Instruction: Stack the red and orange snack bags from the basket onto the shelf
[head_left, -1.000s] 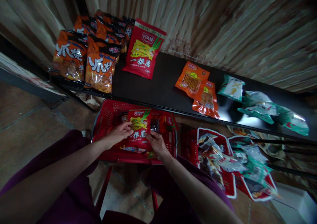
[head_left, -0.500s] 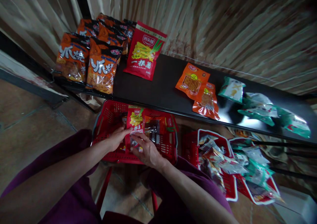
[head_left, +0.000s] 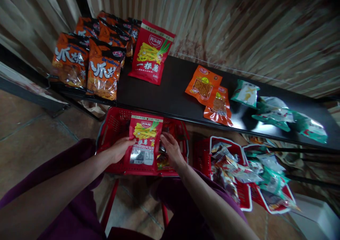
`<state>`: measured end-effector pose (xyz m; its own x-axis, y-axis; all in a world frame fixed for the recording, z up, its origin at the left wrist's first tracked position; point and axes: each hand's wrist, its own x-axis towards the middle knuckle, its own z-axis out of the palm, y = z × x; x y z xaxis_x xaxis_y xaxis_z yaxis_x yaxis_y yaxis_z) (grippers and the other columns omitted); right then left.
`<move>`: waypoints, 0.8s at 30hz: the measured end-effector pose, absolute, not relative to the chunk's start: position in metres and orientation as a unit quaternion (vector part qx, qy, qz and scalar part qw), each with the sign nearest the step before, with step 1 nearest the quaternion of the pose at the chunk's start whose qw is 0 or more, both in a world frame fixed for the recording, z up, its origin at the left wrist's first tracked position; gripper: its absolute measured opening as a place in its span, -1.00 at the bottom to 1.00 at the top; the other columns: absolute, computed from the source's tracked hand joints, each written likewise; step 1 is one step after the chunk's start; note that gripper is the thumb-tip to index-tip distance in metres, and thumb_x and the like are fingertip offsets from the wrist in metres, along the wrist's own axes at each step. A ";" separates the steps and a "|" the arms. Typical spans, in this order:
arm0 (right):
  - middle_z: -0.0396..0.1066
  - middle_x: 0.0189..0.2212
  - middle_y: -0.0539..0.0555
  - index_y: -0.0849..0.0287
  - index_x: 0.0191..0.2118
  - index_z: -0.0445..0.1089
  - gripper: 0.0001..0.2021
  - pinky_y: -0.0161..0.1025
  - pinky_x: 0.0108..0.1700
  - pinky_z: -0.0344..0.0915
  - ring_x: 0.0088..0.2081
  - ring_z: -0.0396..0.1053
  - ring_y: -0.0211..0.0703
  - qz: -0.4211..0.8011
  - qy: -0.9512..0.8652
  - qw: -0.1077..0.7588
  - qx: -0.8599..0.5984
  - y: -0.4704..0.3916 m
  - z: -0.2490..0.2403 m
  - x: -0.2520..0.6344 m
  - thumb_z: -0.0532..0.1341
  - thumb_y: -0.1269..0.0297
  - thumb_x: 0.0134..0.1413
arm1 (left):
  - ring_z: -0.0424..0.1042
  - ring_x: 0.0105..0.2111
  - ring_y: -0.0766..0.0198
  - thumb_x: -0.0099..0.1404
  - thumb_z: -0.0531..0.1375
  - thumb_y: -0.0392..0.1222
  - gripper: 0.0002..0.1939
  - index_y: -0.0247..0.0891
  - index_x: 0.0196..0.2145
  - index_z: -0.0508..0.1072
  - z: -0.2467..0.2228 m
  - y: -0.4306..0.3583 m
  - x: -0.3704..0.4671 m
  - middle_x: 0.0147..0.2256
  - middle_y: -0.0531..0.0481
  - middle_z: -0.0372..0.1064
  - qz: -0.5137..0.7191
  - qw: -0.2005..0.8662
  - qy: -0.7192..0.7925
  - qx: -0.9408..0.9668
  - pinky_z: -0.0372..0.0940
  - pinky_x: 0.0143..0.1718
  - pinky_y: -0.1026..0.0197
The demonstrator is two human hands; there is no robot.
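Between my hands is a red snack bag (head_left: 145, 135) with yellow sticks and green onion printed on it, its back face showing a grey printed panel low down. My left hand (head_left: 120, 150) pinches its left edge, thumb on the front. At the right edge my right hand (head_left: 172, 147) is closed, with fingertips against the side of the bag. Beneath both hands a red basket (head_left: 102, 137) stands in front of the shelf; more packets lie inside it, mostly covered by the bag and my right hand.
On the black shelf (head_left: 175, 98) stand several orange chip bags (head_left: 104, 73) and another red snack bag (head_left: 152, 52). Farther right lie two orange packets (head_left: 204, 85) and several green-white packets (head_left: 245, 93). Two filled red baskets (head_left: 244, 197) sit below, beside a white box (head_left: 310, 208).
The red bag has come up and spread flat toward me. My right hand has moved from across its front to its right edge; my left hand keeps the left edge.
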<state>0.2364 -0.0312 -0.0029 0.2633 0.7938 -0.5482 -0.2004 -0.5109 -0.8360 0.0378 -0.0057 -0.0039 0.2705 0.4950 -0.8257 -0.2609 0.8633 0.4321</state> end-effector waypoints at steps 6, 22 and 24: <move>0.53 -0.37 0.03 0.12 -0.34 0.40 -0.60 -0.20 -0.25 0.36 -0.28 0.48 -0.05 0.635 -0.146 0.448 -0.612 -0.034 0.002 0.232 0.38 0.00 -0.32 | 0.54 -0.33 0.10 0.13 0.24 -0.33 -0.79 -0.42 -0.23 0.47 -0.005 -0.009 0.040 -0.35 -0.20 0.54 0.203 0.820 0.520 0.126 0.39 -0.19 0.10; 0.52 -0.46 0.01 0.12 -0.41 0.42 -0.64 -0.19 -0.32 0.38 -0.36 0.48 -0.05 0.638 -0.149 0.455 -0.603 -0.030 0.001 0.231 0.41 0.01 -0.36 | 0.53 -0.24 0.04 0.11 0.30 -0.13 -0.62 -0.39 -0.14 0.45 -0.001 -0.006 0.039 -0.25 -0.22 0.54 0.252 0.835 0.480 0.098 0.39 -0.14 0.03; 0.52 -0.46 0.01 0.12 -0.41 0.44 -0.65 -0.20 -0.30 0.37 -0.36 0.48 -0.07 0.635 -0.166 0.450 -0.606 -0.030 -0.002 0.232 0.39 0.00 -0.34 | 0.51 -0.20 0.04 0.09 0.32 -0.08 -0.56 -0.36 -0.10 0.44 -0.003 -0.004 0.038 -0.21 -0.21 0.53 0.263 0.828 0.485 0.104 0.39 -0.16 0.04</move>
